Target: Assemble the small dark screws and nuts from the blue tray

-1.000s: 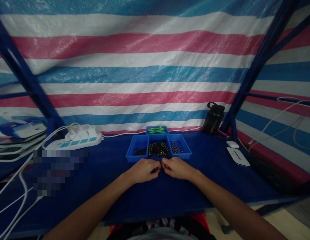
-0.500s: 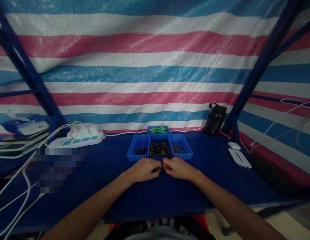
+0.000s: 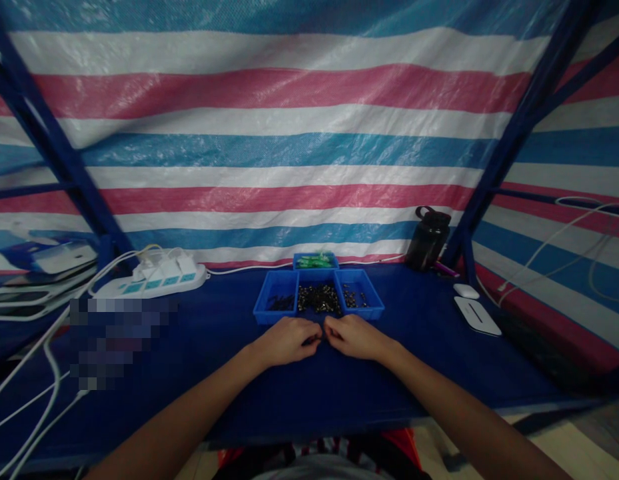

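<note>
My left hand and my right hand are close together at the front of the blue bins, fingers curled inward. Whatever the fingertips hold, if anything, is too small or hidden to make out. Just beyond them, the middle blue bin contains many small dark and shiny metal parts. In the left blue bin lie thin dark pieces. A few small metallic parts are scattered in the right blue bin. Behind stands a smaller bin with green items.
A white power strip with plugs and cables sits at the left. Stacked devices are farther left. At the right are a black bottle, a white flat box and a small white case. Striped sheeting hangs behind.
Both hands keep nearly the same place and curled pose. The view has shifted very slightly; the bins and their contents look the same.
</note>
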`<state>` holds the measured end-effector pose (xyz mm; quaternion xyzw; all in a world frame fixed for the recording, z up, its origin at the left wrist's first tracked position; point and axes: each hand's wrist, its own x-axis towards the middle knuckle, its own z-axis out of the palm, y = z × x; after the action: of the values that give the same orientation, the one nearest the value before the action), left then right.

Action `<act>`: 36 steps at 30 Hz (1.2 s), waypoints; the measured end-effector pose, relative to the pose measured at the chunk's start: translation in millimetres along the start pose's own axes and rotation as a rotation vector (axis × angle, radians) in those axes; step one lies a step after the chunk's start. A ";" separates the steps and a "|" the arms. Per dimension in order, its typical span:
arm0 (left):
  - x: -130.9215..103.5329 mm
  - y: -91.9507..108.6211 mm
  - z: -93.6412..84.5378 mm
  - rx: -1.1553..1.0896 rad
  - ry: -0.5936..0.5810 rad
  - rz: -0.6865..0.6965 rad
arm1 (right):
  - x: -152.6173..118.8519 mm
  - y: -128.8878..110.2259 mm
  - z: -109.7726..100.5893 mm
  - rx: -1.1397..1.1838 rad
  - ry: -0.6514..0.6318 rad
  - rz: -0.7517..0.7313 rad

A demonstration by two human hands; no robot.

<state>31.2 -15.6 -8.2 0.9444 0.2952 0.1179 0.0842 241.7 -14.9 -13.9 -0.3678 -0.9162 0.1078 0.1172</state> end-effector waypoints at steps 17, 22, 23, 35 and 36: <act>-0.2 0.0 0.4 -0.006 0.011 0.007 | 0.0 -0.8 0.7 -0.067 -0.008 0.023; -0.2 0.6 -1.6 -0.009 0.002 0.010 | -0.1 -0.6 0.0 -0.058 -0.007 0.022; -0.2 0.6 -1.5 -0.008 0.000 0.009 | -0.1 -0.6 0.1 -0.054 -0.007 0.021; 0.0 -0.5 0.9 0.001 0.009 0.004 | 0.1 -0.4 0.8 -0.034 -0.023 0.061; 0.0 -0.4 0.7 -0.001 0.009 0.005 | 0.2 0.1 1.0 -0.033 -0.023 0.061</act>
<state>31.1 -15.3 -9.0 0.9446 0.2929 0.1224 0.0833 241.3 -14.7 -14.9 -0.3963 -0.9074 0.1004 0.0970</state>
